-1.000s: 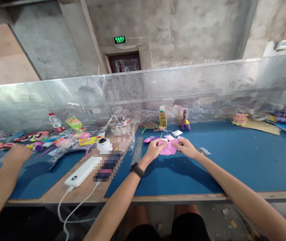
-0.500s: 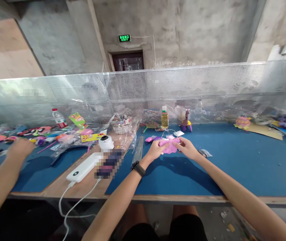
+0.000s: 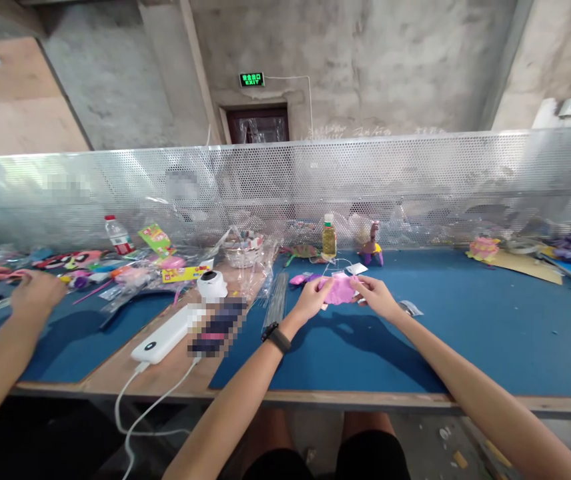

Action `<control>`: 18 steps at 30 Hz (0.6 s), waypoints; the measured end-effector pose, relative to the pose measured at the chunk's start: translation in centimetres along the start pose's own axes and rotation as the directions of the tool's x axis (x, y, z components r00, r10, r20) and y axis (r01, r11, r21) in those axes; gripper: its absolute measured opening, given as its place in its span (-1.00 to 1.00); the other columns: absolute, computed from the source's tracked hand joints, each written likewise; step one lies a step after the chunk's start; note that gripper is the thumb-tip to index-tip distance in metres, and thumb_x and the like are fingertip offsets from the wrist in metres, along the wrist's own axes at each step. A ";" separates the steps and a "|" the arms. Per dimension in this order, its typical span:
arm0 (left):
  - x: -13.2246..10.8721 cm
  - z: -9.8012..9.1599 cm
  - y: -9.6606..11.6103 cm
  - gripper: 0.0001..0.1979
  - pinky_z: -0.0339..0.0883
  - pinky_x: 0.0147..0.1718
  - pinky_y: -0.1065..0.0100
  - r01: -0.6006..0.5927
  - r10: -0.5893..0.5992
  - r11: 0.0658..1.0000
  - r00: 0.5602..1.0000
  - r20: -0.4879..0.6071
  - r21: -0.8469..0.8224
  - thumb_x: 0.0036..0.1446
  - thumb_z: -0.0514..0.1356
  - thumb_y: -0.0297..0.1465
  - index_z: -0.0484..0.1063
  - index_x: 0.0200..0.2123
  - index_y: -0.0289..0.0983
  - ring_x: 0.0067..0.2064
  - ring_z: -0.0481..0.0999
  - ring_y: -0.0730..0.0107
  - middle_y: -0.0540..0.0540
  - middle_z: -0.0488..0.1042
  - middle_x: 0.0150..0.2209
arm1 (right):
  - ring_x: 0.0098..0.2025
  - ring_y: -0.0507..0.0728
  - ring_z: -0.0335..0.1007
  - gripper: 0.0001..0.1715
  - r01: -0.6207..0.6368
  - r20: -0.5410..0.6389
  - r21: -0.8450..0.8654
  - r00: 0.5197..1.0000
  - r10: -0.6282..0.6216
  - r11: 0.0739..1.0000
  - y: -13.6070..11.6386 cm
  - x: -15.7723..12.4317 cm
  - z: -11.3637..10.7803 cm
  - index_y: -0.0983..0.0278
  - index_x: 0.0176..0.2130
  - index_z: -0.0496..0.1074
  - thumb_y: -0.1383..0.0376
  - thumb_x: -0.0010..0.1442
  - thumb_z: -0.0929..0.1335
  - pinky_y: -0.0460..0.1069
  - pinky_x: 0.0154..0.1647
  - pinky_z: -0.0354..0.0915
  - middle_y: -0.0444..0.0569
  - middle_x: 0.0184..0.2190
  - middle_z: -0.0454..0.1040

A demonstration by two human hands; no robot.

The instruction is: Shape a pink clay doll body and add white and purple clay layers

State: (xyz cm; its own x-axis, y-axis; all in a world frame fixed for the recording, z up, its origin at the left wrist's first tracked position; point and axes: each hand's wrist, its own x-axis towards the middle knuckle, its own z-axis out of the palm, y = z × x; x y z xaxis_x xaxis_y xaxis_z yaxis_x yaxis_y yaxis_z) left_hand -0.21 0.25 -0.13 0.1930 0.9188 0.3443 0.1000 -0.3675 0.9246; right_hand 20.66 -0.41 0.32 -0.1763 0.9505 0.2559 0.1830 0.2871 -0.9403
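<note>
Above the blue table mat, a soft pink-purple piece is stretched between my two hands; I cannot make out what it is. My left hand, with a dark band at the wrist, pinches its left side. On the other side, my right hand grips its right edge, thumb on top. Thin white loops and a small white packet show just behind the piece. Small purple and pink bits lie beyond my left hand. A small clear packet rests to the right of my right hand.
A bundle of thin wires, a phone, a white power bank and a white camera lie to the left. Behind stand a yellow-liquid bottle and a toy figure. A co-worker's hand is at far left.
The pink-purple piece looks flatter and more spread between my hands, which stay nearly in place. At far left, the co-worker now has a pink strip in hand.
</note>
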 end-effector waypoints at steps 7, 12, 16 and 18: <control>0.3 -0.2 0.2 -0.51 0.21 -0.46 0.44 0.060 -0.065 0.997 0.987 -0.144 -0.039 0.06 0.25 0.05 0.41 -0.42 -0.32 -0.41 0.32 0.43 0.00 0.37 -0.48 | -0.46 0.10 0.55 -0.40 0.012 0.002 -0.055 1.000 -0.012 0.998 0.2 0.2 -0.2 0.32 -0.40 0.54 -0.18 0.12 0.40 -0.11 -0.53 0.35 0.05 -0.38 0.61; -0.2 0.0 1.1 -0.49 0.15 -0.54 0.45 0.063 -0.073 0.989 0.995 -0.074 -0.130 0.05 0.25 0.07 0.33 -0.48 -0.29 -0.48 0.24 0.49 0.04 0.27 -0.53 | -0.50 0.05 0.52 -0.38 -0.108 0.073 0.130 0.992 0.099 0.986 -0.2 0.1 -0.1 0.30 -0.46 0.44 -0.21 0.09 0.40 -0.14 -0.55 0.36 -0.03 -0.48 0.54; -0.5 0.1 1.7 -0.48 0.15 -0.55 0.45 0.043 -0.049 0.988 0.998 -0.035 -0.152 0.05 0.26 0.08 0.32 -0.48 -0.29 -0.50 0.22 0.51 0.05 0.25 -0.53 | -0.52 0.03 0.50 -0.56 -0.228 0.152 0.233 0.969 0.196 0.945 -0.6 -0.3 0.5 0.25 -0.33 0.40 -0.07 0.14 0.42 -0.13 -0.56 0.40 -0.11 -0.46 0.50; -0.6 0.1 1.6 -0.49 0.15 -0.56 0.45 0.051 -0.057 0.989 0.998 -0.039 -0.137 0.06 0.25 0.08 0.32 -0.48 -0.29 -0.51 0.22 0.51 0.05 0.25 -0.54 | -0.50 0.03 0.51 -0.65 -0.214 0.123 0.243 0.974 0.188 0.946 -0.6 -0.4 0.7 0.22 -0.25 0.39 0.02 0.14 0.44 -0.14 -0.57 0.40 -0.16 -0.46 0.48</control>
State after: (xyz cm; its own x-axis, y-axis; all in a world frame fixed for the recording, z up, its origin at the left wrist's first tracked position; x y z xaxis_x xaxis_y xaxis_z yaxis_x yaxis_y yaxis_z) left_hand -0.06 -0.89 1.17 0.1485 0.9431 0.2975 -0.0253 -0.2971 0.9545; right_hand 19.94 -1.01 0.64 -0.2560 0.9657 0.0447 -0.0245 0.0398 -0.9989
